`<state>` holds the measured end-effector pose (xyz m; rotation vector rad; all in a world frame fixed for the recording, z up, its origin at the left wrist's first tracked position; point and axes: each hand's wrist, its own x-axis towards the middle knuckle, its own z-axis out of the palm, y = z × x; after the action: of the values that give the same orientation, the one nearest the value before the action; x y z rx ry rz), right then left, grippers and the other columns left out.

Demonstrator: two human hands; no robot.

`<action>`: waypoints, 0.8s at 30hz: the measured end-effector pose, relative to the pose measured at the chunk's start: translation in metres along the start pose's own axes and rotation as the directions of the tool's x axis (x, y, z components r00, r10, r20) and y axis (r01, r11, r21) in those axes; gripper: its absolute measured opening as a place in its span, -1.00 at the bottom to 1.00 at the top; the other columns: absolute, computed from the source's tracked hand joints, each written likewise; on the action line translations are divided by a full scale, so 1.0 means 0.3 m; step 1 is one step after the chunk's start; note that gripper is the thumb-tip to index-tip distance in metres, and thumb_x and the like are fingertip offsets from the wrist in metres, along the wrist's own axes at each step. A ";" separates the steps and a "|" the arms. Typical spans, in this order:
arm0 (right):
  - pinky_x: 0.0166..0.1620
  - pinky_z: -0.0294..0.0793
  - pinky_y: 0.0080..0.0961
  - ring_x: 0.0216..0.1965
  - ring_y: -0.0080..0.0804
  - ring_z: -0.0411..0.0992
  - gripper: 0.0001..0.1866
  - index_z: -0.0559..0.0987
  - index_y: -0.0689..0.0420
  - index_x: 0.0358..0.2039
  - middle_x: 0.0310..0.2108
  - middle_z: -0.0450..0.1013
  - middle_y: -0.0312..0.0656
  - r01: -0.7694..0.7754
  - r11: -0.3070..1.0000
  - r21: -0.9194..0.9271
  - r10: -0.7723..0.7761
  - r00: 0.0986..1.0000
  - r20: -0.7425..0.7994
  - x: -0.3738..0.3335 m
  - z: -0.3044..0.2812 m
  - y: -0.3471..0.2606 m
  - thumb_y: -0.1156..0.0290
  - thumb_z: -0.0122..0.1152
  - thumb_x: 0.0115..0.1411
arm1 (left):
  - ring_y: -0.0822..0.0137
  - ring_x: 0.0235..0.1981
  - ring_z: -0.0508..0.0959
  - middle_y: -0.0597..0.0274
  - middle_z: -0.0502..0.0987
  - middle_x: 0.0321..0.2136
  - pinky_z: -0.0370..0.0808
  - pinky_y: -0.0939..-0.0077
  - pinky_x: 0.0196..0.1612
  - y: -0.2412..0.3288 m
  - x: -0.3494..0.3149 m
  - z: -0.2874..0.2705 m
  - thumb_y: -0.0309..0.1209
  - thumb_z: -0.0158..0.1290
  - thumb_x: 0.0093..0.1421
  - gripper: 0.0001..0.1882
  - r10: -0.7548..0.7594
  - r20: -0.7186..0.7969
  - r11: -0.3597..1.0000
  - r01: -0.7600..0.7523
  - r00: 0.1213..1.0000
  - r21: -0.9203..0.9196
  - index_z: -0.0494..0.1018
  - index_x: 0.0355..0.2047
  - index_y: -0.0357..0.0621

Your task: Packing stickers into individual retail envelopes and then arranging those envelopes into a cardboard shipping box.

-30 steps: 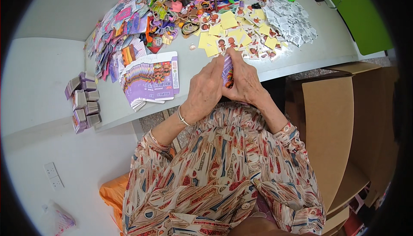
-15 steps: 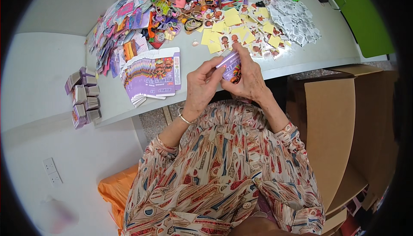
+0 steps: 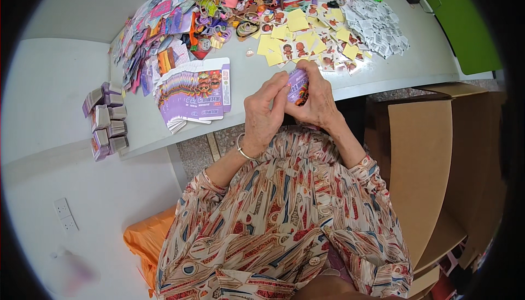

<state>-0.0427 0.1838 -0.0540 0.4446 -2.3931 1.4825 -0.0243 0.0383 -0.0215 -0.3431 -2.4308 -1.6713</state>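
Observation:
A small purple printed carton (image 3: 297, 85) is up in front of me, just off the table's near edge. My right hand (image 3: 319, 98) wraps round its right side, thumb below and fingers over the top. My left hand (image 3: 264, 103), with a bracelet at the wrist, presses its closed fingers against the carton's left side. Both hands cover much of it, so its ends are hidden. To the left of my hands, a fanned stack of flat purple cartons (image 3: 188, 96) lies on the table (image 3: 243, 67).
Colourful card packets (image 3: 158, 32) heap at the back left, with small toys and bands (image 3: 246, 4) beside them. Yellow and picture stickers (image 3: 298, 21) and white paper slips (image 3: 374, 24) lie farther right. Purple bundles (image 3: 106, 117) stand at the left edge; a cardboard box (image 3: 420, 163) is at right.
My left hand has turned and closed further over the carton's left side. The carton's upper edge, held between both hands before, now faces me more as a flat printed panel.

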 end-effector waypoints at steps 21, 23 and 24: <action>-0.36 0.50 -0.22 -0.44 0.06 0.51 -0.19 0.20 0.31 0.07 -0.42 0.45 0.10 0.004 0.981 -0.192 -0.016 0.998 -0.063 0.029 -0.088 -0.042 0.19 0.35 -0.11 | 0.20 -0.09 0.55 0.01 0.53 -0.09 0.45 0.39 -0.03 0.035 0.060 0.013 -0.52 0.09 0.18 -0.65 -0.091 0.073 0.991 0.097 0.993 -0.087 0.41 -0.01 -0.31; -0.36 0.51 -0.23 -0.46 0.05 0.50 -0.15 0.20 0.35 0.10 -0.41 0.47 0.08 -0.198 0.909 -0.366 0.155 0.977 -0.144 0.028 -0.168 -0.046 0.15 0.32 -0.11 | 0.13 0.07 0.45 -0.04 0.42 0.06 0.35 0.31 0.12 0.062 0.064 0.001 -0.47 0.14 0.15 -0.48 -0.009 0.045 0.999 0.011 0.999 -0.052 0.29 0.12 -0.27; -0.26 0.51 -0.23 -0.34 0.05 0.51 -0.14 0.23 0.38 0.11 -0.31 0.47 0.13 -0.256 0.862 -0.437 0.208 0.966 -0.155 0.024 -0.223 -0.048 0.13 0.31 -0.12 | 0.13 0.07 0.45 -0.04 0.42 0.06 0.35 0.31 0.12 0.059 0.062 -0.020 -0.47 0.14 0.15 -0.48 -0.006 0.039 0.999 0.009 0.999 -0.052 0.29 0.12 -0.27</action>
<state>-0.0379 0.2372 -0.0106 -0.0329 -2.6665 0.9378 -0.0371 0.0405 0.0014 -0.3778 -2.4219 -1.7504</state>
